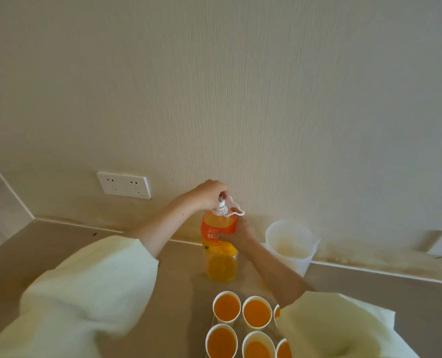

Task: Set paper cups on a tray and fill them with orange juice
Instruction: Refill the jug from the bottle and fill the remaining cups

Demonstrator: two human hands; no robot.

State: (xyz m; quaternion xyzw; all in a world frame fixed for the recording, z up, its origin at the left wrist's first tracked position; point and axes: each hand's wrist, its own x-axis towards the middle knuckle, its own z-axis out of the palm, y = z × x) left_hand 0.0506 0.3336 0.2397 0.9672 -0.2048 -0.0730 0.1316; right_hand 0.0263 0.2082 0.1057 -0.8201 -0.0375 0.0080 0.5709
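1. Closest in, six paper cups (257, 312) sit in two rows, and every one that shows is orange nearly to the rim. The right sleeve (325, 324) covers part of the right-hand pair. The tray (239, 328) is only a grey sliver between them.
2. Just beyond the cups, the orange juice bottle (220, 264) stands upright on the counter (178, 275), long axis vertical, neck pointing straight up.
3. The right hand (238, 235) comes in from the right, fingers curled round the labelled middle, bracing the bottle.
4. The left hand (211, 193) is nearer the top, fingertips pinching the cap (222, 202). The cap lies directly beneath that hand, on the bottle's axis, so any twist turns about that vertical line.
5. With the cups full, I judge this is capping, but I can't tell the direction of the turn.
6. A white carry loop (236, 213) juts right from the neck.
7. Farther back are a translucent plastic jug (291, 244) to the right and a double wall socket (124, 185) to the left.
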